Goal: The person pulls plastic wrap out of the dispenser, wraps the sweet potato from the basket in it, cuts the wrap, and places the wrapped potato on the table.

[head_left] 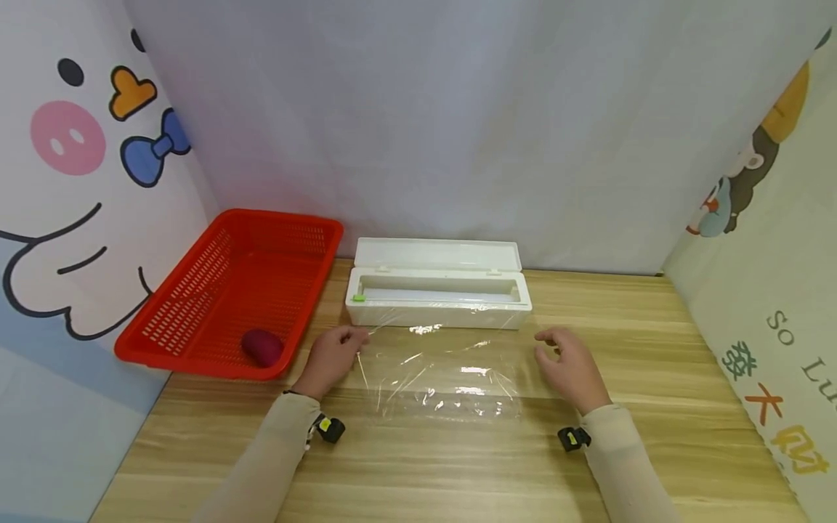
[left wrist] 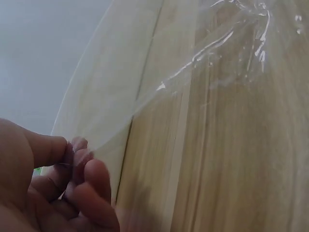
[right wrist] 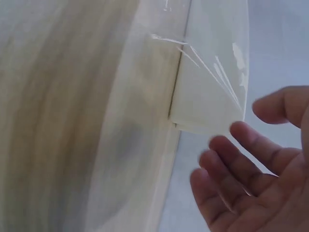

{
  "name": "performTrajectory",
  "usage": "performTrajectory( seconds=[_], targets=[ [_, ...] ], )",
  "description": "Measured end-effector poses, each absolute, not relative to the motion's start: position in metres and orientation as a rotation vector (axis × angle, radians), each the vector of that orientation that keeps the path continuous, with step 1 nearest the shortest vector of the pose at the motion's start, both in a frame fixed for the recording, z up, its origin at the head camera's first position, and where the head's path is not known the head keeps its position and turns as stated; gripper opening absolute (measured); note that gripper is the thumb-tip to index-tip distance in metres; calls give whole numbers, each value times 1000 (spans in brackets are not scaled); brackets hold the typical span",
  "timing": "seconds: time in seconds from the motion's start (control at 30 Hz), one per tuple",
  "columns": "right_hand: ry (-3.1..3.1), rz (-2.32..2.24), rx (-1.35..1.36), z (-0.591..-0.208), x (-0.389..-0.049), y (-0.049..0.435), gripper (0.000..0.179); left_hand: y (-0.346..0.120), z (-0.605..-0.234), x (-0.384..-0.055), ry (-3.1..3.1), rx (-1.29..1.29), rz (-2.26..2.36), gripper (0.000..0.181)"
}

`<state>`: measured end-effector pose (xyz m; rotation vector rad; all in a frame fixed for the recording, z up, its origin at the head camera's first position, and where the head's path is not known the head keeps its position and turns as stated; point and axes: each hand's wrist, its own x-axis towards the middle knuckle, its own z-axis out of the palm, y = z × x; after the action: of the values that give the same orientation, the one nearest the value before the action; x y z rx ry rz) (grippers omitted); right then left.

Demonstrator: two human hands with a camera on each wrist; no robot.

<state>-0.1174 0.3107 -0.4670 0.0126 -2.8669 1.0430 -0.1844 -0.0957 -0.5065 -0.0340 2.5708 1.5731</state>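
Note:
A clear sheet of cling film (head_left: pixel 445 378) stretches forward from a white cling film box (head_left: pixel 439 314) whose lid (head_left: pixel 438 254) stands raised at the back. My left hand (head_left: pixel 332 359) pinches the film's left edge between thumb and fingertips, and creases run out from that pinch in the left wrist view. To the right of the film, my right hand (head_left: pixel 570 367) hovers with thumb and fingers apart and nothing between them. In the right wrist view its fingertips (right wrist: pixel 240 129) are right by the film's corner. A green slider (head_left: pixel 358 298) sits at the box's left end.
At the left stands a red plastic basket (head_left: pixel 294 341) with a dark red oval item (head_left: pixel 262 347) inside. A pale curtain (head_left: pixel 458 131) hangs behind the wooden table (head_left: pixel 418 479), and printed panels stand on both sides.

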Motion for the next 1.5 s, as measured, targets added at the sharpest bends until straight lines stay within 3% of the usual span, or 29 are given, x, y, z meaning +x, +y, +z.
performTrajectory(
  seconds=[0.27,0.57,0.93,1.5],
  targets=[
    [-3049,1013,191,-477,-110,301,18,-101,-502,-180,2254,141,1546,44],
    [-3038,773,537,-483,-101,291,11,-115,-497,-173,2174,494,1218,14],
    [-2936,578,917,-480,-91,279,9,-116,-491,-165,2322,457,1139,11],
    [-3028,482,831,-481,-65,295,8,-119,-491,-163,2307,472,1140,17]
  ],
)
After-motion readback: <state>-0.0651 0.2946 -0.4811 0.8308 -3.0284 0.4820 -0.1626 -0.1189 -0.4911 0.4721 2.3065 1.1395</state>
